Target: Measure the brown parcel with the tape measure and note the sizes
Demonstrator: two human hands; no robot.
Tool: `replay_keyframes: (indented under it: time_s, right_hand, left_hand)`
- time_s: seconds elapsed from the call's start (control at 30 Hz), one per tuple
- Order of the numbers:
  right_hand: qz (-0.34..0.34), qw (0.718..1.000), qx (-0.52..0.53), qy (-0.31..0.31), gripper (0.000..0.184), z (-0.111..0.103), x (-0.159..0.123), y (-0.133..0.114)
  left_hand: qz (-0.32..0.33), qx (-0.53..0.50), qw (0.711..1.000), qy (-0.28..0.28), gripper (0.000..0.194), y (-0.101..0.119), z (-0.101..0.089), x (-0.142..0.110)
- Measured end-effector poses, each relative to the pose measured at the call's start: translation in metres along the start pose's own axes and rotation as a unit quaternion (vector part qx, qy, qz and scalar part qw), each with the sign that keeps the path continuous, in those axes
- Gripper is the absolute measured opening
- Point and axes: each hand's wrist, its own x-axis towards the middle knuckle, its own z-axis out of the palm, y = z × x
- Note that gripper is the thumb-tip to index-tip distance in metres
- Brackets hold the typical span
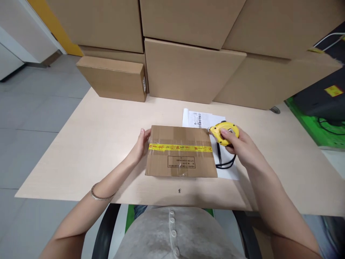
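A small brown cardboard box (181, 135) with a strip of yellow printed tape across it is in front of me on the table. My left hand (141, 144) grips its left end, thumb up, with the other fingers partly hidden behind the box. In my right hand (239, 144) is a yellow tape measure (224, 133), its metal tip at the box's far right corner. Little or no blade shows from it. A black cord (228, 165) loops below the tape measure, its strap lying beside the box over white paper (229, 174).
Large cardboard boxes (185, 68) stand stacked along the table's back edge, with a slimmer box (118, 81) before them on the left. Printed sheets (201, 118) lie behind the small box. Dark equipment (318, 97) sits on a green surface at the right. Chair armrests flank me.
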Motion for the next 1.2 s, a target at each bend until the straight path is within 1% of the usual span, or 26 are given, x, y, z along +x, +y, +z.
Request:
replay_keyframes:
  time_s: [0.07,0.1,0.13,0.2,0.27,0.33,0.4,0.47,0.5,0.57,0.63,0.67,0.73,0.77,0.83,0.87,0.9,0.97,1.03,1.1,1.13,1.2]
  right_hand:
    - [0.041,0.996,0.048,-0.066,0.05,-0.008,-0.01,0.007]
    - [0.045,0.993,0.064,-0.086,0.049,-0.011,-0.018,0.009]
    - [0.044,0.992,0.074,-0.093,0.047,-0.014,-0.027,0.009]
    - [0.032,0.992,0.088,-0.081,0.041,-0.022,-0.048,0.008]
    - [0.013,0.994,0.091,-0.065,0.039,-0.031,-0.068,0.008]
    - [-0.003,0.995,0.081,-0.059,0.038,-0.039,-0.083,0.01]
    - [-0.006,0.996,0.054,-0.071,0.035,-0.044,-0.09,0.015]
    - [-0.008,0.994,0.023,-0.105,0.033,-0.048,-0.091,0.021]
    - [-0.015,0.992,0.014,-0.128,0.032,-0.051,-0.09,0.024]
    - [-0.041,0.984,0.016,-0.171,0.032,-0.058,-0.086,0.029]
    - [-0.078,0.979,0.034,-0.184,0.031,-0.066,-0.081,0.029]
    - [-0.098,0.979,0.042,-0.173,0.031,-0.068,-0.078,0.027]
    - [-0.15,0.981,0.032,-0.12,0.032,-0.068,-0.07,0.016]
    - [-0.18,0.98,0.013,-0.089,0.036,-0.063,-0.066,0.007]
    - [-0.246,0.967,-0.042,-0.047,0.049,-0.043,-0.055,-0.016]
    - [-0.274,0.957,-0.066,-0.061,0.053,-0.029,-0.049,-0.029]
    - [-0.316,0.942,-0.071,-0.088,0.05,-0.013,-0.043,-0.042]
    - [-0.369,0.91,-0.099,-0.16,0.043,0.022,-0.03,-0.067]
    - [-0.409,0.871,-0.13,-0.238,0.038,0.055,-0.018,-0.087]
    - [-0.422,0.846,-0.155,-0.285,0.034,0.08,-0.011,-0.101]
    - [-0.422,0.84,-0.17,-0.296,0.032,0.089,-0.009,-0.106]
    - [-0.413,0.834,-0.205,-0.304,0.031,0.098,-0.008,-0.11]
  left_hand:
    - [-0.032,-0.04,0.999,-0.001,0.073,0.011,0.012,-0.003]
    - [-0.033,-0.047,0.998,0.003,0.071,0.017,0.017,-0.004]
    - [-0.024,-0.046,0.999,0.01,0.069,0.025,0.023,-0.005]
    - [0.022,-0.029,0.998,0.044,0.064,0.039,0.031,-0.006]
    - [0.09,-0.01,0.993,0.081,0.059,0.051,0.037,-0.005]
    - [0.147,-0.005,0.985,0.091,0.053,0.057,0.04,-0.004]
    - [0.168,-0.017,0.983,0.077,0.04,0.054,0.039,-0.002]
    - [0.166,-0.036,0.984,0.057,0.022,0.045,0.035,0.001]
    - [0.17,-0.042,0.983,0.05,0.018,0.039,0.032,0.002]
    - [0.193,-0.042,0.979,0.045,0.026,0.028,0.027,0.005]
    - [0.217,-0.041,0.974,0.049,0.04,0.022,0.025,0.007]
    - [0.222,-0.043,0.973,0.052,0.046,0.021,0.025,0.008]
    - [0.226,-0.063,0.97,0.064,0.048,0.022,0.029,0.009]
    - [0.228,-0.079,0.968,0.071,0.045,0.023,0.032,0.009]
    - [0.23,-0.107,0.964,0.085,0.041,0.026,0.038,0.009]
    - [0.227,-0.117,0.963,0.091,0.041,0.028,0.04,0.009]
    - [0.22,-0.125,0.963,0.095,0.043,0.029,0.042,0.008]
    - [0.197,-0.135,0.966,0.099,0.046,0.032,0.043,0.007]
    - [0.173,-0.144,0.969,0.1,0.048,0.033,0.042,0.006]
    - [0.156,-0.148,0.971,0.106,0.047,0.033,0.039,0.006]
    - [0.155,-0.146,0.971,0.111,0.046,0.033,0.038,0.006]
    - [0.157,-0.135,0.971,0.118,0.04,0.033,0.034,0.007]
